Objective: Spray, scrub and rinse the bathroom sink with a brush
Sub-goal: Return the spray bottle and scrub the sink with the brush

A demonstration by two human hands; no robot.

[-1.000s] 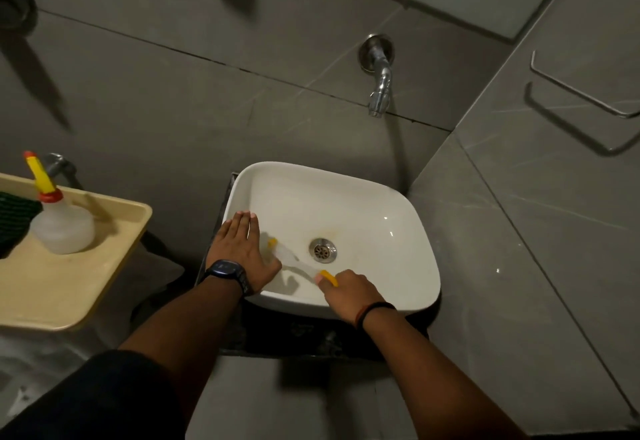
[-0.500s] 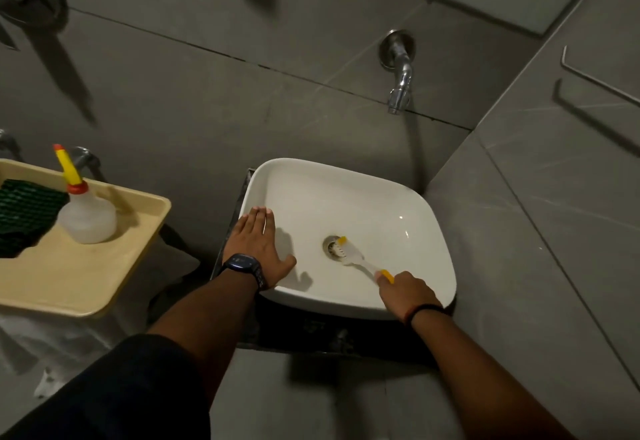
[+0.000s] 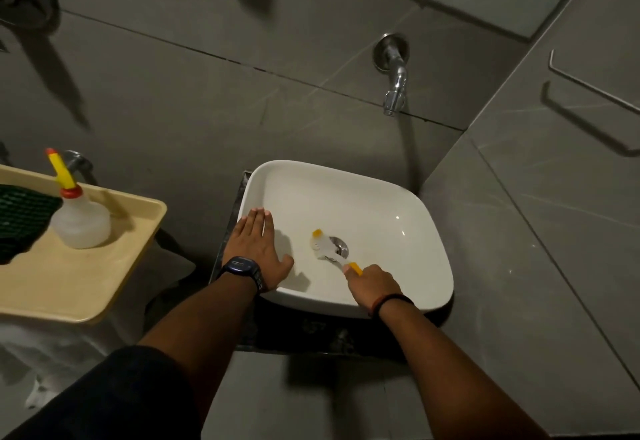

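A white rectangular sink (image 3: 398,204) sits against the grey tiled wall, with a metal drain (image 3: 341,245) in its basin. My right hand (image 3: 372,283) grips the yellow end of a white brush (image 3: 323,245), whose head rests on the basin floor just left of the drain. My left hand (image 3: 258,249), a dark watch on its wrist, lies flat with fingers spread on the sink's left rim. A clear spray bottle (image 3: 79,221) with a yellow and red nozzle stands on a tray to the left.
A chrome tap (image 3: 394,82) juts from the wall above the sink, no water running. The cream tray (image 3: 86,283) at left also holds a dark green mesh pad (image 3: 20,217). A metal towel rail (image 3: 595,86) is on the right wall.
The brush head swept from the basin's left side to the drain, then back a little left of it. My left hand stayed on the rim. The camera shifted slightly.
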